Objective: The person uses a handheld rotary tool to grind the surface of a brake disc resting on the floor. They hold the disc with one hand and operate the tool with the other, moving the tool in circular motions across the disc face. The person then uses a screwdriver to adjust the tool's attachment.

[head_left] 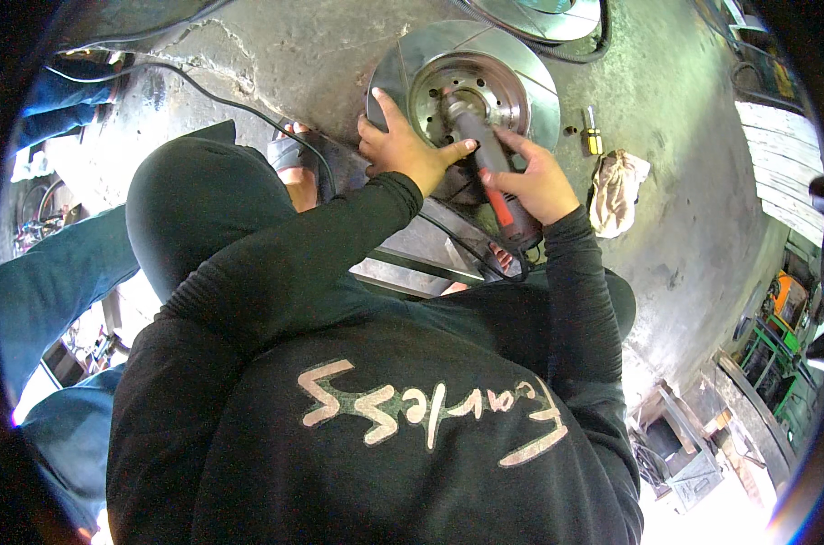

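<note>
Grey concrete floor (321,54) carried all items. At 9 o'clock of the frame stood a bystander in blue jeans (58,272), apart from the work. A black cable (221,95) ran across the floor from 10 o'clock toward the centre. Left hand (396,145) lay spread, fingers splayed, palm pressed on the left rim of the brake disc (530,95); thumb reached toward the tool body. Disc lay flat on the floor at 12 o'clock of the frame, hub holes visible. Power tool (485,154), dark body with red switch, pointed into the disc hub; its tip touched the hub face. Right hand (537,186) was wrapped around the tool's rear body, fingers closed on it. At 3 o'clock of the disc, well apart: a yellow-handled screwdriver (594,136), and just below it a crumpled rag (617,189). A second disc (544,16) lay at the top edge, partly cut off.
</note>
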`<state>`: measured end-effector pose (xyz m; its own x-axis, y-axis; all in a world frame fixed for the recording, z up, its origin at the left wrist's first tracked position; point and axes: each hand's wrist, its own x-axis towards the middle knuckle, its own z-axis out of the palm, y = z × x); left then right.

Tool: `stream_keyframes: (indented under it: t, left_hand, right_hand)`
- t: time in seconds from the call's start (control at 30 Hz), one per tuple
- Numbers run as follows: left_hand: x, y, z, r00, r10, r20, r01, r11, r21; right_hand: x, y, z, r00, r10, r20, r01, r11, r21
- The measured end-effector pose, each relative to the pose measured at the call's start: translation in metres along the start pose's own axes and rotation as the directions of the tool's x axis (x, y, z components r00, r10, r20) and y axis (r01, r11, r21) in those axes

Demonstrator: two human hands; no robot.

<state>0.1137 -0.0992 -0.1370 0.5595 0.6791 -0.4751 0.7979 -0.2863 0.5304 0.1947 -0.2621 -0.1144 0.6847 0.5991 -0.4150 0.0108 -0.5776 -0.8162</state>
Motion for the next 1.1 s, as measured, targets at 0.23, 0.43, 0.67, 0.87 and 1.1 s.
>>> stream_keyframes:
  t: [0.23, 0.43, 0.67, 0.87, 1.1]
  left_hand:
    - [0.001, -0.001, 0.001, 1.0, 0.002, 0.004, -0.002, 1.0, 0.002]
    - [0.001, -0.001, 0.002, 1.0, 0.005, -0.017, -0.005, 1.0, 0.006]
    - [0.006, -0.004, 0.002, 1.0, -0.011, 0.005, 0.011, 0.997, -0.072]
    - [0.006, 0.013, -0.011, 0.984, 0.168, -0.066, -0.18, 0.941, -0.287]
    - [-0.032, 0.033, -0.03, 0.686, 0.573, 0.449, 0.139, 0.502, -0.854]
  right_hand:
    - [-0.003, 0.004, -0.002, 0.999, 0.009, -0.033, -0.007, 0.998, 0.056]
    - [-0.004, 0.0, 0.006, 0.998, -0.04, -0.052, 0.043, 0.997, 0.071]
    - [-0.022, -0.005, -0.017, 0.993, -0.055, -0.108, 0.079, 0.97, 0.231]
    - [-0.033, 0.007, -0.017, 0.984, -0.131, -0.122, 0.173, 0.869, 0.464]
    - [-0.031, -0.034, 0.002, 0.937, -0.314, -0.152, 0.344, 0.754, 0.56]
